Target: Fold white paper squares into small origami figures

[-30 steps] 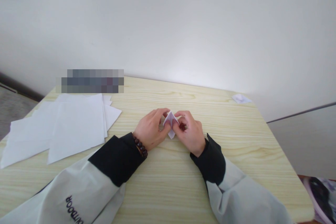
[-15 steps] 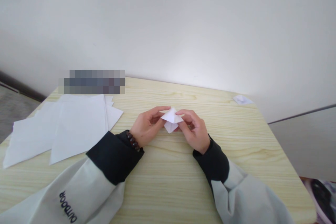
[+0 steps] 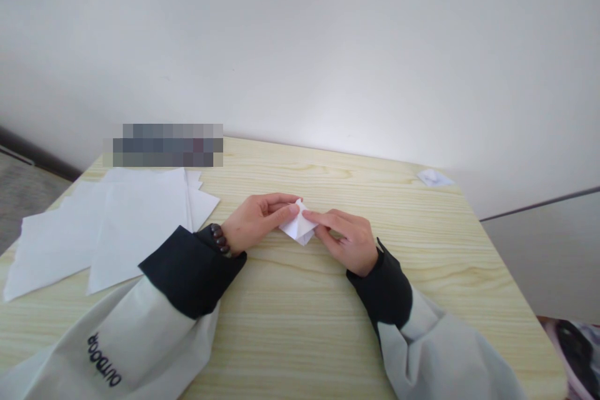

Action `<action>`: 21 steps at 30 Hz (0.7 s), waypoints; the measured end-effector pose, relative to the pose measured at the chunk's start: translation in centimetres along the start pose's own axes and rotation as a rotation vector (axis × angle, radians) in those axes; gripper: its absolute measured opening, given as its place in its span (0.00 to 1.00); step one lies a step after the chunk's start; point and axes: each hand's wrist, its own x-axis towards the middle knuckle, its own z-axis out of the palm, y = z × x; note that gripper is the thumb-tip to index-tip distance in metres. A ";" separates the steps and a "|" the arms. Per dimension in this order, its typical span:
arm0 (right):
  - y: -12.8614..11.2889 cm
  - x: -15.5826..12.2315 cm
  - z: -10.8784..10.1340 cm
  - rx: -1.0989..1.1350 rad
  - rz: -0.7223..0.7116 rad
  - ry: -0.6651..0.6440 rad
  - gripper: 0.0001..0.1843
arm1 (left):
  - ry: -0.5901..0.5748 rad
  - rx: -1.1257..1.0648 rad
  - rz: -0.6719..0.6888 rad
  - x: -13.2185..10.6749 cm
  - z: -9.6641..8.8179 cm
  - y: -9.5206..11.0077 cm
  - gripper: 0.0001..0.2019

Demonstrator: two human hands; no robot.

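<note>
A small piece of folded white paper (image 3: 300,226) is held between my two hands, low over the middle of the table. My left hand (image 3: 260,217) pinches its left side, thumb on top and fingers behind. From the right, my right hand (image 3: 349,237) grips the paper, with the index fingertip pressing on its upper face and the thumb at its right edge. Creases run down the paper to a point at the near side. The underside and some fingertips are hidden.
White paper sheets (image 3: 140,231) lie overlapping at the left of the wooden table (image 3: 300,337). Behind them is a pixelated dark item (image 3: 164,147). Another folded white paper piece (image 3: 434,177) rests near the far right corner. A pale wall (image 3: 328,50) stands along the back edge.
The folded paper has come slightly nearer and left, and its flaps look flatter. My left hand has shifted left, its thumb now on the top face. The right index finger lies straighter across the paper.
</note>
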 end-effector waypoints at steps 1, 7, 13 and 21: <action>0.0 0.0 0.0 0.000 -0.009 -0.004 0.13 | 0.006 0.034 0.001 0.0 0.1 0.0 0.21; -0.1 0.2 -0.2 -0.043 -0.024 0.007 0.13 | 0.004 0.056 0.034 0.0 0.3 0.1 0.20; -0.3 0.1 0.0 -0.173 -0.015 0.037 0.13 | -0.027 -0.010 0.030 -0.1 0.5 0.2 0.15; -0.8 0.7 0.4 -0.268 -0.033 0.074 0.06 | 0.000 -0.009 -0.052 -0.3 0.9 0.6 0.17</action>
